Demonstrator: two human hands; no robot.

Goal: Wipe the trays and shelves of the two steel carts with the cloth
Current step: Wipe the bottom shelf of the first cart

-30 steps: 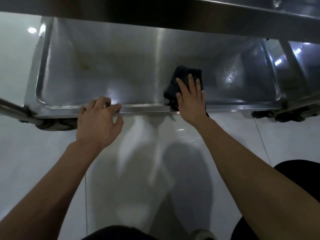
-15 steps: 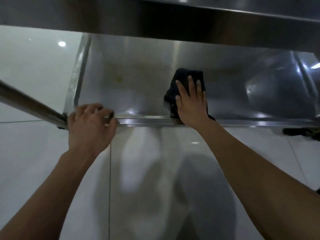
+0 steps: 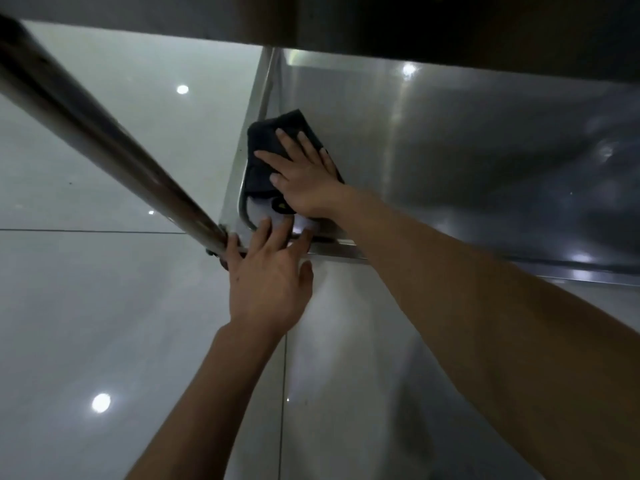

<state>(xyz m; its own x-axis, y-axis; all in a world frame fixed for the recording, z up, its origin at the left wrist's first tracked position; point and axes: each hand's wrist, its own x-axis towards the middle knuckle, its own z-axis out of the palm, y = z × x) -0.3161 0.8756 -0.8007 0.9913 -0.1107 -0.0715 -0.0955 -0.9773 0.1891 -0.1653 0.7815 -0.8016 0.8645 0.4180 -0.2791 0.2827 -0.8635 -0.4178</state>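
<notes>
The steel cart's bottom tray (image 3: 467,161) fills the upper right of the head view. A dark cloth (image 3: 266,150) lies in the tray's near left corner. My right hand (image 3: 304,178) presses flat on the cloth, fingers spread. My left hand (image 3: 266,278) rests on the tray's front rim (image 3: 346,251) at that corner, fingers over the edge beside the cart's leg tube (image 3: 104,140). The upper shelf (image 3: 381,26) of the cart hangs dark across the top and hides the tray's far side.
A glossy pale tiled floor (image 3: 104,306) with ceiling-light reflections spreads left of and below the cart. The round steel leg tube runs diagonally from the top left down to the tray corner.
My right hand has slid the cloth leftward across the tray into the left corner. My left hand shifted along the rim to that corner. The view swung left.
</notes>
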